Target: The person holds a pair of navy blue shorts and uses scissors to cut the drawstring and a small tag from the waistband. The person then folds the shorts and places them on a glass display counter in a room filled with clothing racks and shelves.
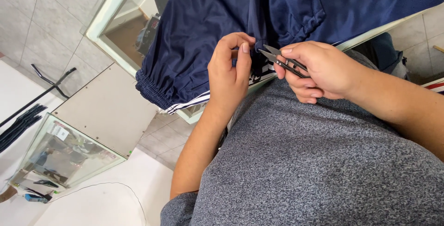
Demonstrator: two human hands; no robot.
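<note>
Head view, looking down past a grey shirt (314, 161). Navy garment (208, 27) draped over the edge of a glass counter (104, 25), cuff (152, 92) gathered with elastic, white stripes (194, 101) along the lower hem. Left hand (229, 76) at the fabric, thumb and forefinger closed in a pinch on a small fold at the seam, other fingers curled loosely. Right hand (319, 71) wrapped round black snips (284, 62), blades slightly parted, tips pointing left toward the pinched spot and nearly touching the left thumb.

Cloth likely light, soft and slick (the sheen suggests a sports weave), prone to sliding off the glass if let go; best taken in a tight pinch close to the seam, as here, so the fold stands taut. Snips small, stiff and sharp, held well back on the handles, thumb on top.

Garment mostly beyond both hands, hanging up and away from the body; only its near edge between the left fingers. Blade tips just beside that fold, between the two hands, apparently not yet on the cloth (contact hard to tell at this angle).

Further off: a second glass case (69, 156) on a tiled floor (41, 27).
</note>
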